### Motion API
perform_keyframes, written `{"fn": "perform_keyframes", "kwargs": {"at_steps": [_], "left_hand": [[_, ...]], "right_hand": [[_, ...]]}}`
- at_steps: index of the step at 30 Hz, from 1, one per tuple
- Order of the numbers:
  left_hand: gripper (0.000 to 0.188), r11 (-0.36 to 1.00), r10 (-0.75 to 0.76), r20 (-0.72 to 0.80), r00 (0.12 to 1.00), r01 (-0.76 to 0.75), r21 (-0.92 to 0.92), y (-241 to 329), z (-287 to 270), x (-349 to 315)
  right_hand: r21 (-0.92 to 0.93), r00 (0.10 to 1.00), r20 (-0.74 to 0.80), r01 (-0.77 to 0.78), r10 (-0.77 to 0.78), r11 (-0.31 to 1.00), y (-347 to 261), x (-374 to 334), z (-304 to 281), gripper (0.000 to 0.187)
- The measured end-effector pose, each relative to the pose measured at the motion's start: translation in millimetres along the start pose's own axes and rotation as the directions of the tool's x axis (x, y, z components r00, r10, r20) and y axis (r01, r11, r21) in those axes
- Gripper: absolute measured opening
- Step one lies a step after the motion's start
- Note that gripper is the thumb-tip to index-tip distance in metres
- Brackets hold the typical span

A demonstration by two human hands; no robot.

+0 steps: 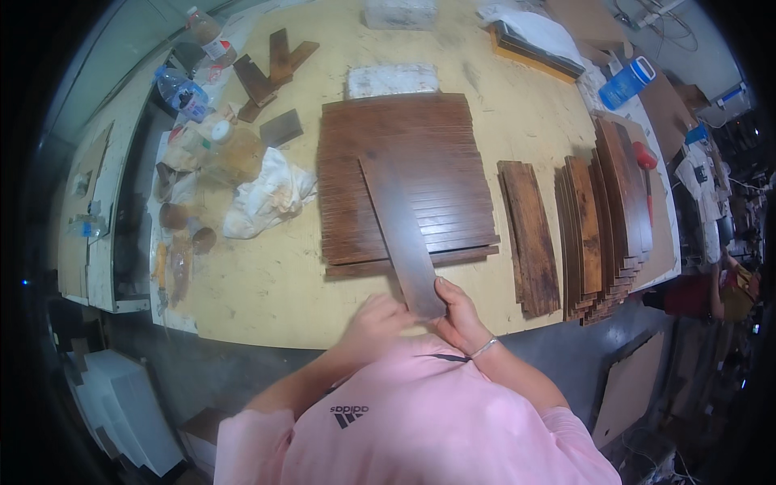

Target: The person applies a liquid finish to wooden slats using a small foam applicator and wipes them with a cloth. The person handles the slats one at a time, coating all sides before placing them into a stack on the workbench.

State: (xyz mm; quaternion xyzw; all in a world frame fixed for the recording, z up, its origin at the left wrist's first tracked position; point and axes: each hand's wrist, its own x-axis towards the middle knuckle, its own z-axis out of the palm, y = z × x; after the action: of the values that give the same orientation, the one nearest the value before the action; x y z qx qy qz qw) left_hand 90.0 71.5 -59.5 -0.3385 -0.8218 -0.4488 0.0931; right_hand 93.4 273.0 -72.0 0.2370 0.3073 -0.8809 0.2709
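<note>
From my remote seat, the right hand [459,314] is closed, thumb uppermost, on a plank [402,234] near the table's [267,311] front edge; the blurred left hand's [374,322] grip I can't tell. Mid-table rows [449,174] look done; right-edge stacks [588,230] look pending.

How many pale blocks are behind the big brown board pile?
2. The nearer block is right behind the board pile; the farther block is at the picture's top edge, perhaps partly cut off. More may be out of view.
</note>
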Motion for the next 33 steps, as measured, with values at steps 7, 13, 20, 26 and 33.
{"fn": "perform_keyframes", "kwargs": {"at_steps": [7,13,20,26,33], "left_hand": [[0.012,0.831,-0.421,-0.439,0.794,0.532,0.165,-49,-79,-69],[0.009,0.752,-0.466,-0.439,0.768,0.605,0.262,-89,-129,-99],[0.012,0.527,-0.456,-0.858,0.236,0.849,-0.047,-190,-231,-155],[0.011,0.64,-0.468,-0.875,0.124,0.731,-0.238,-209,-258,-154],[0.021,0.622,-0.476,-0.717,0.509,0.771,0.135,-161,-208,-91]], "right_hand": [[-0.39,0.996,-0.067,0.024,-0.054,0.92,-19,13,-1,0.023],[-0.46,0.985,-0.137,0.028,-0.102,0.888,-24,21,7,0.023],[-0.555,0.995,-0.093,-0.014,-0.046,0.832,-22,22,14,0.023],[-0.447,0.985,-0.167,-0.045,-0.034,0.894,-21,28,18,0.028],[-0.531,0.956,-0.25,-0.001,-0.155,0.847,-15,32,18,0.027]]}}
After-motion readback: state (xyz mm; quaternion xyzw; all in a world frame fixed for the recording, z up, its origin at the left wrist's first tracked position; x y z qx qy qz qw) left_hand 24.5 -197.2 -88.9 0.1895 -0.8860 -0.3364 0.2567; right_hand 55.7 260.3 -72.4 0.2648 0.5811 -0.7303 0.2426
